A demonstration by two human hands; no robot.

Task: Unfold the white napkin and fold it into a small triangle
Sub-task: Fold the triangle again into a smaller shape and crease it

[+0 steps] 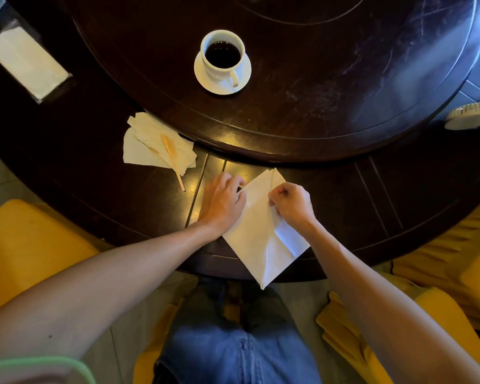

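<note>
The white napkin [257, 234] lies on the dark wooden table [344, 195] at its near edge, turned like a diamond, with its lower tip hanging past the edge. My left hand [222, 203] lies flat on the napkin's left corner and presses it down. My right hand [291, 203] has its fingers pinched on a lifted layer of the napkin near its right side. A fold line runs down the middle of the napkin, and a small flap shows below my right wrist.
A white cup of dark coffee [222, 55] on a saucer stands on the raised round turntable [288, 79]. Several used napkins with a wooden stirrer [158, 145] lie to the left. A napkin holder [25, 60] sits far left. Yellow chairs [25, 245] flank my legs.
</note>
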